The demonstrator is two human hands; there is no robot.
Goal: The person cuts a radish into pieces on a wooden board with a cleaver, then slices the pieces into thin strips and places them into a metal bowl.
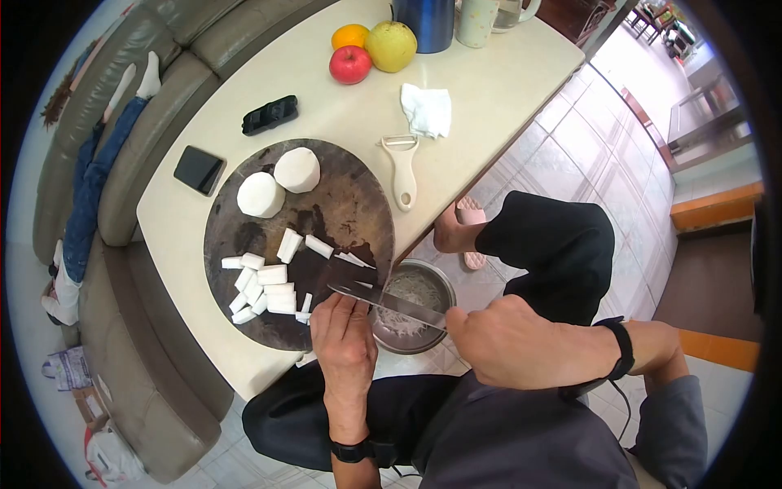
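Note:
My right hand [505, 342] is closed round the handle of a kitchen knife [399, 306], its blade pointing left across the edge of a round dark cutting board [358, 187]. My left hand [346, 342] has its fingers curled down at the board's near right edge, by the blade tip. They press on a piece of white radish, mostly hidden by fingers and blade. Cut radish blocks [269, 285] lie in a group left of my left hand, with thin slices [354, 260] beyond the blade. Two thick radish rounds [281, 181] rest at the board's far side.
Below the table edge stands a metal bowl [436, 277] with white shreds. On the table [481, 106] are a peeler [403, 175], a white cloth [428, 110], a phone [199, 170], a black case [270, 115], fruit [391, 46] and a blue container [423, 24]. Another person's legs [85, 196] lie on the sofa.

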